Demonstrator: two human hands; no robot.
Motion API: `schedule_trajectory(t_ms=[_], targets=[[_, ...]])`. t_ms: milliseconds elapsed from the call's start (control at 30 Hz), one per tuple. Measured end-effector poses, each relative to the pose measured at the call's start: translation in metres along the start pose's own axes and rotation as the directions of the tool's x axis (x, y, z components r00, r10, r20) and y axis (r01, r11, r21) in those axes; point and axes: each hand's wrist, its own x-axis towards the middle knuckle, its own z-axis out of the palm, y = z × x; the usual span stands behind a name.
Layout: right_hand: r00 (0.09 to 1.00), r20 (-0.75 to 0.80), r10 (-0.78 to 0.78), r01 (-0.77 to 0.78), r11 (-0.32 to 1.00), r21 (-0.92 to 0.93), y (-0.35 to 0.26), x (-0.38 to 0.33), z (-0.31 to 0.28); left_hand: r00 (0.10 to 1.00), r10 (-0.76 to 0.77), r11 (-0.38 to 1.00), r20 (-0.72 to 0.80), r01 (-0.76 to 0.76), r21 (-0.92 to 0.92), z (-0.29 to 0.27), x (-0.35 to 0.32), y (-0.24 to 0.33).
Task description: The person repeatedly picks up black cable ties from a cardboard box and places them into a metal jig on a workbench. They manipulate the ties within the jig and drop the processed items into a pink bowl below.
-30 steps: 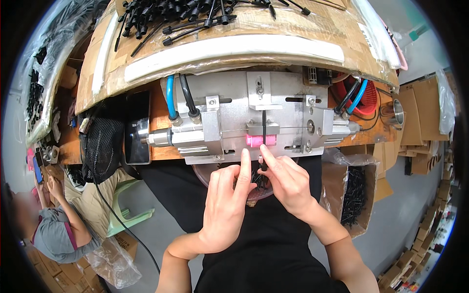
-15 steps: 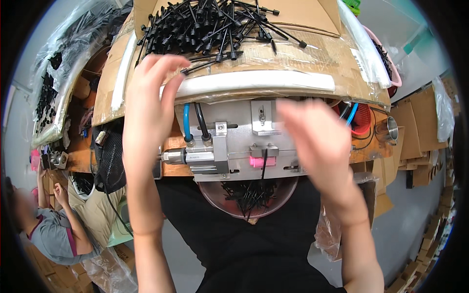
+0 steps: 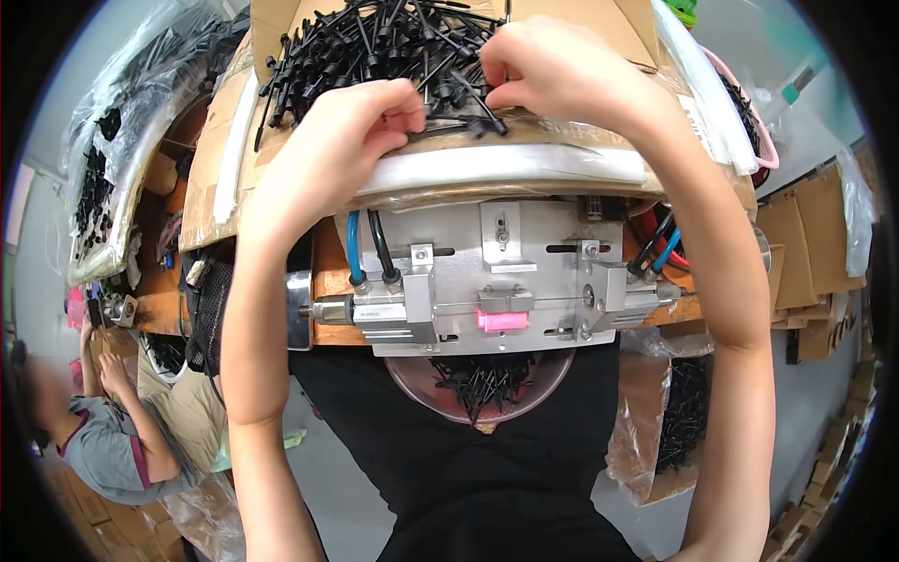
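A heap of thin black plastic rods with knobbed ends (image 3: pixel 365 51) lies on the cardboard at the far side. At its near edge is my left hand (image 3: pixel 370 117), its fingers curled closed where a rod (image 3: pixel 449 124) runs out beside the fingertips. My right hand (image 3: pixel 552 75) pinches at the heap's right side; a rod end sticks up just behind it, and the fingertips are partly hidden. Closer to me stands a metal fixture (image 3: pixel 459 253) with a pink block (image 3: pixel 503 321) at its middle, and no rod stands there. Below it, a bowl (image 3: pixel 401 382) on my lap holds many short black pieces (image 3: pixel 482 384).
White padding (image 3: pixel 506 166) edges the cardboard in front of the heap. Blue and black hoses (image 3: pixel 354 248) reach the fixture's cylinders. An open carton (image 3: pixel 688 421) of black rods stands at lower right. Another person (image 3: pixel 117 450) sits at the left.
Both hands have moved to the rod heap, my right hand up and away from the fixture. The rod that stood at the pink block is gone from there. My left fingers have curled closed.
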Motion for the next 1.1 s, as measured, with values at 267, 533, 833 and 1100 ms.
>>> schedule_trajectory(t_ms=[267,533,833,1100], targets=[[0.925,0.375,0.063,-0.170,0.951,0.259,0.033,0.032,-0.030,0.985,-0.018,1.000,0.171,0.014,0.025,-0.029,0.023,0.004],[0.883,0.414,0.223,-0.462,0.252,0.850,0.067,0.021,-0.039,0.954,-0.017,0.999,0.299,0.028,-0.031,-0.039,-0.001,0.005],[0.872,-0.178,0.456,-0.012,0.383,0.924,0.033,-0.067,0.034,0.966,-0.104,0.807,0.237,0.221,-0.547,-0.052,-0.023,0.002],[0.922,-0.206,0.328,-0.152,0.795,0.587,0.027,-0.057,0.000,0.993,-0.094,0.995,0.074,0.092,0.026,-0.025,-0.020,0.010]])
